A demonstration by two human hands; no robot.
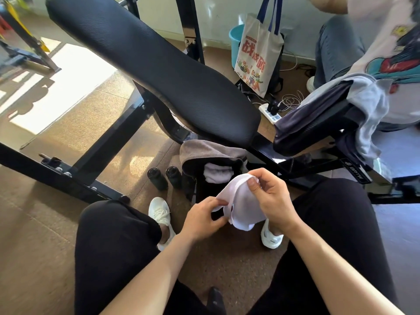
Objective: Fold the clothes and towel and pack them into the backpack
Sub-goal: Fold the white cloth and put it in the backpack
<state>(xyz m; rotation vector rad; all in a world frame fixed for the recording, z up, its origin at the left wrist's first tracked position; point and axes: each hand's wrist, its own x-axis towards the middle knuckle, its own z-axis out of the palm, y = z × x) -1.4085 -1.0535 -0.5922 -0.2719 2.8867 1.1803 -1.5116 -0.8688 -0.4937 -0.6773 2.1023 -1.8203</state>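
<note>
The white cloth [244,202] you hold shows against your black trousers [109,246] and white shoes [160,211]. The bench [147,69] is black with a fine woven texture; the towel [204,148] is grey-brown, the backpack [189,185] black. The tote bag [256,55] is cream with blue handles and red lettering, the bucket [235,35] light blue.

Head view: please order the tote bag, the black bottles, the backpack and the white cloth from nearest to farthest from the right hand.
1. White cloth, pinched in the right hand.
2. Backpack, just beyond it.
3. Black bottles, on the floor, left.
4. Tote bag, far behind the bench.
</note>
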